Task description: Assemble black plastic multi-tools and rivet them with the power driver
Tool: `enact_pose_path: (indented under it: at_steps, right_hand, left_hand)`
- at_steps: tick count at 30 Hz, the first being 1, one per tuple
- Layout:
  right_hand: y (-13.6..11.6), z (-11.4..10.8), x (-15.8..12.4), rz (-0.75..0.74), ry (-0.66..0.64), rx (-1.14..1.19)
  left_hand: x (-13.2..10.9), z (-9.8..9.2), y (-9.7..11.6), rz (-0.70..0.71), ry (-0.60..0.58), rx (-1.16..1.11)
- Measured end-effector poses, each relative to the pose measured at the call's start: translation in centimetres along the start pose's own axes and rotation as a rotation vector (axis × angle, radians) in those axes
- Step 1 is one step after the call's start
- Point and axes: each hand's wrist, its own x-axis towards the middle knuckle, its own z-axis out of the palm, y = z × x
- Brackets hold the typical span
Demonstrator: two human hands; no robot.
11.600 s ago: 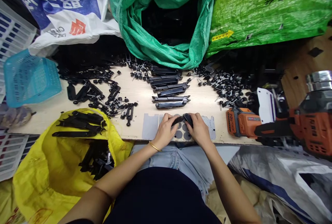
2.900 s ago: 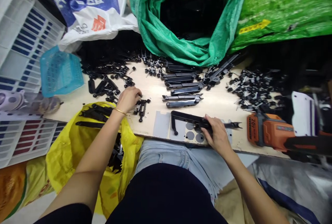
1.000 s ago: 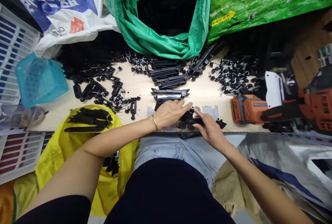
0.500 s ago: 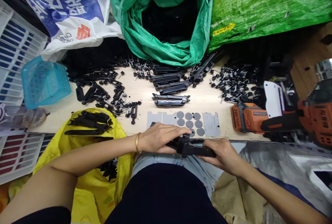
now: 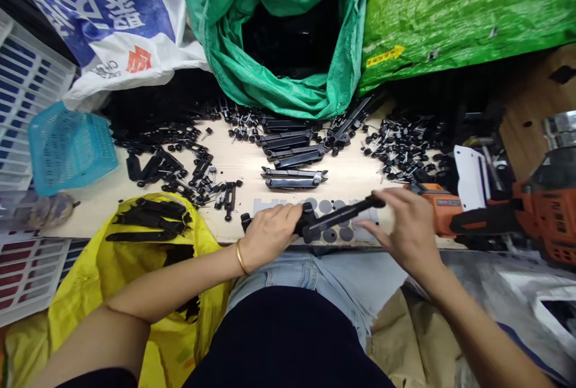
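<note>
- Our left hand closes around the body of a black jointed piece; our right hand is spread, thumb well apart, its fingers at the far end of the piece's bar.
- We see a dull black piece with a chunky joint beside the left hand and a long, narrow bar slanting up to the right; a short stub shows at our left hand's outer side.
- It is over the grey discs near the front edge of the surface; we cannot tell whether it touches.
- Our surface is pale wood, with small black parts scattered on the left and black-headed pins heaped on the right.
- Around us stand a white-and-blue sack, a dark green sack, a bright green sack and a yellow sack with black bars in its mouth.
- We count four sacks, one blue basket, one orange power tool, one gold bracelet and one piece in hand; pins and small parts are too many to count.
</note>
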Motion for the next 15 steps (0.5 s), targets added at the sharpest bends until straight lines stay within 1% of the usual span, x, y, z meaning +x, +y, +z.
enact_pose_path:
  at_steps: [1, 2, 3, 5, 6, 7, 8, 9, 10, 12, 13, 14, 15]
  right_hand:
    - [-0.4, 0.4, -0.1, 0.175, 0.109, 0.15]
    - [-1.0, 1.1, -0.3, 0.343, 0.162, 0.349]
    - [-1.9, 2.0, -0.4, 0.497, 0.171, 0.577]
    - [-4.1, 4.1, -0.4, 0.708, 0.065, 1.034]
    - [-5.2, 5.0, -0.3, 0.817, 0.082, 1.163]
    - [-6.0, 5.8, -0.1, 0.886, 0.109, 1.253]
    - [-6.6, 6.3, 0.2, 0.927, 0.136, 1.315]
    - [-7.0, 6.5, 0.4, 0.937, 0.16, 1.358]
    - [-7.1, 6.5, 0.6, 0.919, 0.155, 1.395]
    - [-6.9, 6.1, 0.7, 0.88, 0.087, 1.456]
    - [-6.7, 5.9, 0.6, 0.881, 0.042, 1.477]
    - [-6.6, 5.7, 0.5, 0.895, -0.012, 1.491]
    - [-6.4, 5.6, 0.4, 0.921, -0.057, 1.498]
  left_hand:
    - [0.0, 0.3, 0.2, -0.057, 0.052, -0.008]
    - [0.1, 0.7, 0.6, -0.104, 0.09, -0.024]
    - [0.1, 1.2, 1.2, -0.14, 0.107, -0.045]
    - [0.2, 2.1, 2.7, -0.177, 0.078, -0.123]
    - [0.1, 2.5, 3.5, -0.175, 0.044, -0.195]
    - [0.1, 2.9, 4.1, -0.165, 0.01, -0.297]
    - [0.0, 3.2, 4.6, -0.15, -0.021, -0.426]
    - [-0.1, 3.6, 4.9, -0.132, -0.052, -0.579]
    - [-0.1, 3.9, 5.0, -0.114, -0.093, -0.746]
    - [-0.1, 4.6, 4.9, -0.099, -0.213, -1.069]
    - [-0.1, 4.9, 4.9, -0.108, -0.27, -1.195]
    - [0.0, 5.2, 4.8, -0.123, -0.303, -1.273]
    - [0.1, 5.5, 4.7, -0.146, -0.296, -1.291]
